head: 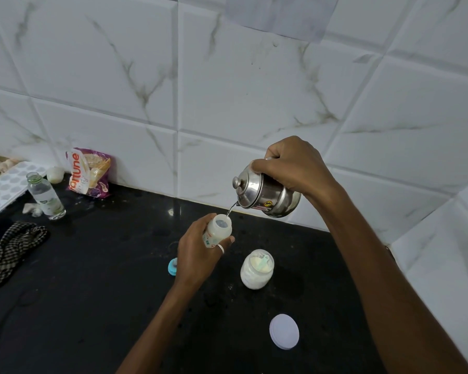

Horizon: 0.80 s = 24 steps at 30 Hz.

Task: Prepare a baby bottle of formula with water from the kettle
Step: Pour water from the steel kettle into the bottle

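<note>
Baby bottle (pixel 219 230), mouth open, is in my left hand (pixel 197 255), fingers wrapped round its body, over the black counter (pixel 92 279). My right hand (pixel 295 164) grips the top of the steel kettle (pixel 265 194), which is tipped spout-down, and a thin stream of water (pixel 230 210) runs into the bottle's mouth. An open jar of white powder (pixel 256 269) stands just right of the bottle, and a round white lid (pixel 284 331) lies nearer me. A blue piece (pixel 172 266), half hidden behind my left hand, may be the bottle's cap.
</note>
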Motion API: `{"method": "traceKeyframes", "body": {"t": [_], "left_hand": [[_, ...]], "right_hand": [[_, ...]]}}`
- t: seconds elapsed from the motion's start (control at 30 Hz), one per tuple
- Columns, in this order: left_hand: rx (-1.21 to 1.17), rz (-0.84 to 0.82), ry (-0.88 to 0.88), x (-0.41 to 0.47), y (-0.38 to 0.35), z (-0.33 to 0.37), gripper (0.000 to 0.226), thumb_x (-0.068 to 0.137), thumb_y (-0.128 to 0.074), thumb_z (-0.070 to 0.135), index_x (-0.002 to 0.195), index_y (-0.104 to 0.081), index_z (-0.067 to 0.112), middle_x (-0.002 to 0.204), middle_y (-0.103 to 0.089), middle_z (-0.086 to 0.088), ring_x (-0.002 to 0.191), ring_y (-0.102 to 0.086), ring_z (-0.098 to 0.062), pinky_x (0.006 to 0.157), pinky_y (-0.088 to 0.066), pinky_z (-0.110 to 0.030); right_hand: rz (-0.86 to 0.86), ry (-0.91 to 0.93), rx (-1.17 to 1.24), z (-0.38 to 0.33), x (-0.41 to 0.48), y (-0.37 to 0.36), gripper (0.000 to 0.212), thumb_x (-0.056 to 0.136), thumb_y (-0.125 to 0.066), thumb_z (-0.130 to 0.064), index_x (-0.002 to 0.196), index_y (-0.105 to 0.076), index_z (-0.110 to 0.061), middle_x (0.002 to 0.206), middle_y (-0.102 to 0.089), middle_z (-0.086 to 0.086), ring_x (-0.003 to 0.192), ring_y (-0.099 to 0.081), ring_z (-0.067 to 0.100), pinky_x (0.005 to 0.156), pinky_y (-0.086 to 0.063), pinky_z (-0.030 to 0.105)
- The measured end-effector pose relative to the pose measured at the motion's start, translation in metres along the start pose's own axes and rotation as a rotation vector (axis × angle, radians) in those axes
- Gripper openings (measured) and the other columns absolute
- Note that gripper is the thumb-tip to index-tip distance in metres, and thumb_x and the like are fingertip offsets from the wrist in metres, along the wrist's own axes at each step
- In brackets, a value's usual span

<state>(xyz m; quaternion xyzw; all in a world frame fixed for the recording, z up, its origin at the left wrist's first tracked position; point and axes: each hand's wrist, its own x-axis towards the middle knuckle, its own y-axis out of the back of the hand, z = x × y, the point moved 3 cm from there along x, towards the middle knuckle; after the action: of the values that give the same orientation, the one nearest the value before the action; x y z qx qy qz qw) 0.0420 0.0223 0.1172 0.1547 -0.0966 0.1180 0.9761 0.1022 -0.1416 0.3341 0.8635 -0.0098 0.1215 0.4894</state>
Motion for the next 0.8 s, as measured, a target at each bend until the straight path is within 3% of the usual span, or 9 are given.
{"method": "traceKeyframes", "body": {"t": [0.1,0.33,0.63,0.8], "left_hand": [[-0.007,-0.002,0.002,0.000,0.000,0.000,0.061,0.077,-0.091,0.030,0.132,-0.064,0.021,0.123,-0.070,0.006,0.113,-0.067,-0.012,0.096,-0.060,-0.037],[-0.019,0.001,-0.003,0.000,0.000,0.000,0.060,0.078,-0.090,0.032,0.131,-0.064,0.024,0.123,-0.069,0.007,0.112,-0.067,-0.010,0.095,-0.060,-0.034],[-0.019,0.000,-0.007,0.001,-0.001,0.002,0.059,0.077,-0.091,0.032,0.129,-0.065,0.025,0.122,-0.070,0.009,0.110,-0.067,-0.008,0.092,-0.060,-0.029],[-0.018,0.006,-0.012,0.003,-0.002,0.006,0.061,0.077,-0.091,0.033,0.131,-0.065,0.024,0.122,-0.069,0.011,0.111,-0.067,-0.005,0.092,-0.060,-0.027]], "right_hand": [[0.000,-0.001,-0.002,-0.001,-0.001,0.001,0.036,0.078,-0.073,-0.031,0.052,-0.053,-0.016,0.056,-0.050,-0.007,0.063,-0.053,0.016,0.069,-0.052,0.041],[-0.012,-0.024,0.028,0.001,-0.003,0.001,0.034,0.079,-0.073,-0.029,0.054,-0.054,-0.017,0.053,-0.049,-0.005,0.060,-0.050,0.015,0.063,-0.042,0.033],[-0.022,-0.055,0.083,0.009,-0.006,-0.006,0.031,0.078,-0.073,-0.030,0.059,-0.059,-0.011,0.058,-0.056,0.000,0.061,-0.053,0.014,0.063,-0.044,0.035],[-0.017,-0.094,0.140,0.019,-0.011,-0.012,0.031,0.078,-0.075,-0.032,0.057,-0.061,-0.014,0.051,-0.056,-0.009,0.060,-0.056,0.013,0.063,-0.046,0.034]]}}
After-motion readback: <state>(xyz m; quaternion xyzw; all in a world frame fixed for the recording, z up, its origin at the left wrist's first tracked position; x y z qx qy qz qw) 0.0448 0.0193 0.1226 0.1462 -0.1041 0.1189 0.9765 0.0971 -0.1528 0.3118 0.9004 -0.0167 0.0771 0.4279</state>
